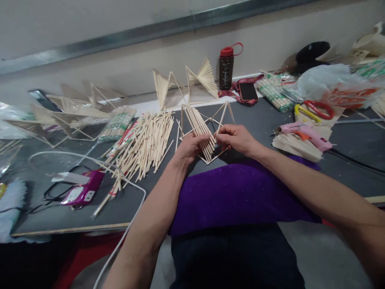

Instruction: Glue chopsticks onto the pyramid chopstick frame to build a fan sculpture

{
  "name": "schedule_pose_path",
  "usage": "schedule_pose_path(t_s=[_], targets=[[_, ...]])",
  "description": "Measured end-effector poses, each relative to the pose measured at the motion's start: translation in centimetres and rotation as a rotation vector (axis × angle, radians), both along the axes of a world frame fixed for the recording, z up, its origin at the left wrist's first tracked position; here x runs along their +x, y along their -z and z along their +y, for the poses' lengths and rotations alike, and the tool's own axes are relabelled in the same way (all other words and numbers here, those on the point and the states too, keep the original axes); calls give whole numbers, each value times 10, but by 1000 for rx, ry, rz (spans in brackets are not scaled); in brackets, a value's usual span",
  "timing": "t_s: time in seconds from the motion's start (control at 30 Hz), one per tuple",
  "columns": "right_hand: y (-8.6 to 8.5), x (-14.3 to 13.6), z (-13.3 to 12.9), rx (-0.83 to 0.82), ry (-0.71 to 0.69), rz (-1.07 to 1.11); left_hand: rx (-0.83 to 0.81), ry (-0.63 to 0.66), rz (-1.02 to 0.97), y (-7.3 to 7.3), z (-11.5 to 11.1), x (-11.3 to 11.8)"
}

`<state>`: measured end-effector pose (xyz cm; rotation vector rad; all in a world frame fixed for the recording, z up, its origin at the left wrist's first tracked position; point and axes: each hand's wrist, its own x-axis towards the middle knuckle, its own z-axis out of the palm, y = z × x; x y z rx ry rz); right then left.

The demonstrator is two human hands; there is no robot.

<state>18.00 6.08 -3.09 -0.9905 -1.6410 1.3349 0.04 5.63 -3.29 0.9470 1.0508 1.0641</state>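
- The left hand holds the stick frame, its thumb lying over the lower end of a slanting row of pale sticks.
- The right hand is narrow, thumb and fingers bunched at the frame's right side; I cannot tell whether a stick is pinched between them.
- The frame is near the middle of the table, just beyond the purple cloth that covers the middle of the near edge.
- To the left of the frame, a loose pile of sticks spreads towards the near edge, beside a bagged bundle.
- A purple power box lies towards the near left corner; a white cable hangs over the near edge.
- Along the far edge stand two twisted stick models, a dark bottle with a red lid and, nearby, a phone.
- Towards the right edge, a pink glue gun rests on paper below red-and-yellow scissors.
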Motion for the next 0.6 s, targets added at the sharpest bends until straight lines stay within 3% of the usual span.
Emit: schedule_pose_path(t_s=[0.6], targets=[[0, 3, -4, 38, -31, -41, 29, 24, -39, 4, -1, 6]])
